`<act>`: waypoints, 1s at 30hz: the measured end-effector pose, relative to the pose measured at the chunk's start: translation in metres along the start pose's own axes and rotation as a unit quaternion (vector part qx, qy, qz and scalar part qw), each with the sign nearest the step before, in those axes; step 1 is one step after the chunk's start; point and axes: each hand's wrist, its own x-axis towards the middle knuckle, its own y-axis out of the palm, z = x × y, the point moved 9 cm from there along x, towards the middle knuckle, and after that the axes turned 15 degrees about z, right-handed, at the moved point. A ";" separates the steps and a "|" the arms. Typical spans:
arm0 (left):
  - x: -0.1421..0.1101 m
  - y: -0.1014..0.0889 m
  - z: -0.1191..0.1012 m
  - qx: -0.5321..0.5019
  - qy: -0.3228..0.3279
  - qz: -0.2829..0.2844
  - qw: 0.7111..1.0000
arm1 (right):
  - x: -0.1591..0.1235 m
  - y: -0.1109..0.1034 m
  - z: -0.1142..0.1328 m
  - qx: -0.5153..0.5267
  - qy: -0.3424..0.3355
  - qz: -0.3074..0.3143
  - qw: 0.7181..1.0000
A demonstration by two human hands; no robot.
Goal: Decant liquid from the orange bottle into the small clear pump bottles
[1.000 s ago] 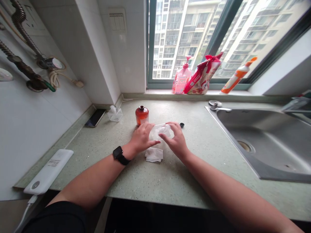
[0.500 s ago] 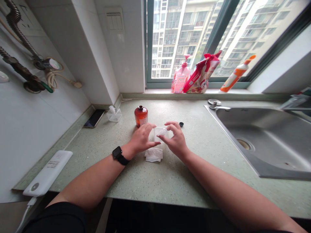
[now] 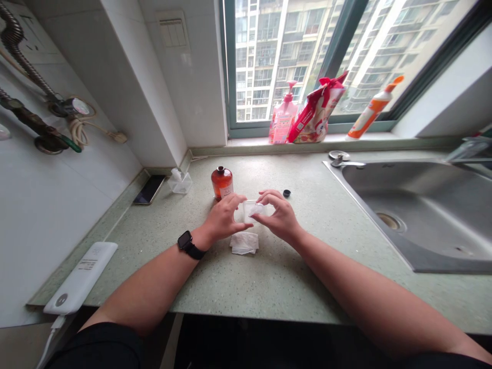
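Between my hands stands a small clear plastic container [image 3: 250, 211] with a white wisp of tissue or film [image 3: 257, 209] at its top. My left hand [image 3: 223, 219], wearing a black smartwatch [image 3: 187, 245], curves around the container's left side. My right hand [image 3: 277, 216] grips it from the right, fingertips at the white wisp. Just behind my left hand stands an orange-red bottle [image 3: 222, 183] with a dark neck. A black bottle cap [image 3: 286, 193] lies beyond my right hand. A folded white tissue [image 3: 244, 243] lies below my hands.
A speckled green countertop [image 3: 269, 287] holds a clear plastic cup [image 3: 180, 182], a phone [image 3: 149, 189] and a white power bank [image 3: 80, 278]. A steel sink [image 3: 407, 215] lies right. Pink soap [image 3: 283, 120], a red bag [image 3: 315, 108] and an orange tube [image 3: 372, 107] stand on the windowsill.
The white material bulging over the container a second ago has shrunk to a small wisp, leaving the container's clear walls visible. My view has drifted slightly upward and left.
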 end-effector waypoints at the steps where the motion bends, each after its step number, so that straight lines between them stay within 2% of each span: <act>1: 0.000 0.000 0.000 -0.001 0.001 0.002 1.000 | 0.000 0.000 0.000 -0.002 -0.001 0.003 1.000; 5: 0.001 -0.001 0.000 -0.004 0.001 0.010 1.000 | 0.002 0.000 0.002 -0.007 -0.018 0.015 1.000; 11: 0.002 -0.004 0.001 0.007 0.005 0.024 1.000 | 0.002 0.009 0.004 -0.006 -0.050 0.079 0.996; 17: 0.000 -0.006 0.005 0.007 -0.004 0.009 1.000 | 0.000 -0.003 -0.008 -0.007 -0.015 0.046 0.999; 21: -0.001 -0.006 0.009 0.015 -0.013 -0.001 1.000 | 0.000 -0.006 -0.013 -0.006 -0.001 0.054 0.999; 27: -0.002 -0.007 0.007 0.021 -0.012 -0.018 1.000 | -0.001 0.011 -0.014 0.016 0.001 0.104 0.994; 30: -0.002 -0.006 0.005 0.020 -0.004 -0.018 1.000 | 0.000 0.018 -0.017 0.026 0.012 0.105 0.994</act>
